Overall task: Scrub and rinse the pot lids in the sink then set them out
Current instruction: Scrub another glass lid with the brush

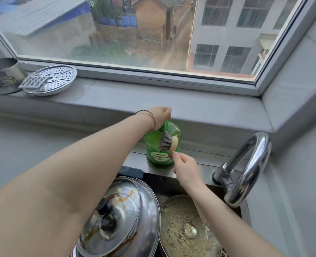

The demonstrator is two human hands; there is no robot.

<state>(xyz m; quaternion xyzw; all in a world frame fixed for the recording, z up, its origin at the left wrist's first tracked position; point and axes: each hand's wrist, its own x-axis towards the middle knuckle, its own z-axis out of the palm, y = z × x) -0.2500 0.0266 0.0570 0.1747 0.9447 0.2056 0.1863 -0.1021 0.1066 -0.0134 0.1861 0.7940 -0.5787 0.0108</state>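
My left hand (161, 115) grips the pump top of a green dish soap bottle (161, 156) standing on the ledge behind the sink. My right hand (186, 168) pinches the handle of a dish brush (166, 141) and holds its grey bristles against the bottle, just under the pump. In the sink below lie stacked steel pot lids (134, 210) with a black knob and brown sauce stains. To their right a glass lid (181, 229) is covered in yellowish residue.
A chrome faucet (246, 169) curves over the sink's right side. On the windowsill at the left stand a steel cup (2, 75) and a perforated steamer plate (57, 80) with a grater on it. The window runs along the back.
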